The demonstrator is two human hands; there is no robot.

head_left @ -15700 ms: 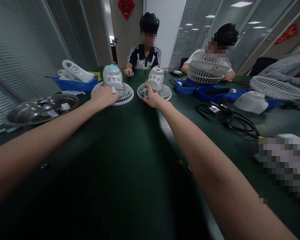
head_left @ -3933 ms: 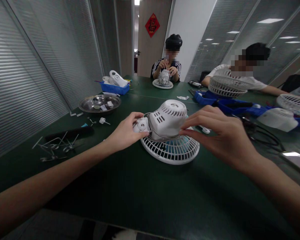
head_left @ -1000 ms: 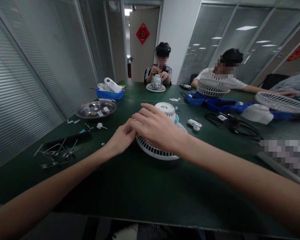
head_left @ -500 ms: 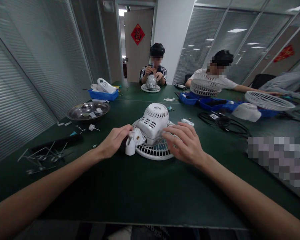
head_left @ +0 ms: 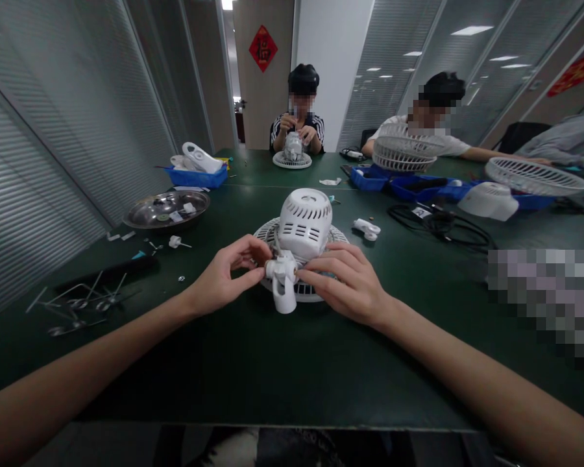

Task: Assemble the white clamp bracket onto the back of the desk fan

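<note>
A white fan head lies with its round grille (head_left: 259,290) down on the green table and its slotted motor housing (head_left: 305,220) on top. The white neck joint (head_left: 285,275) sticks out toward me, its hollow end pointing down. My left hand (head_left: 228,272) pinches the left side of this joint between thumb and fingertips. On the other side, my right hand (head_left: 348,279) has its fingers together, the tips on the joint's right side and the palm beside the housing. What lies beneath the right fingertips is hidden.
To the left lie a metal dish (head_left: 168,211) with small parts, a blue bin (head_left: 197,176), a black tube (head_left: 109,274) and bent metal rods (head_left: 80,301). A white plastic part (head_left: 367,229) and black cables (head_left: 448,227) lie right. Co-workers sit across the table.
The fan head has turned, so its neck joint now faces me. My right hand has moved from the housing's side to the joint. My left fingers now pinch the joint's left side.
</note>
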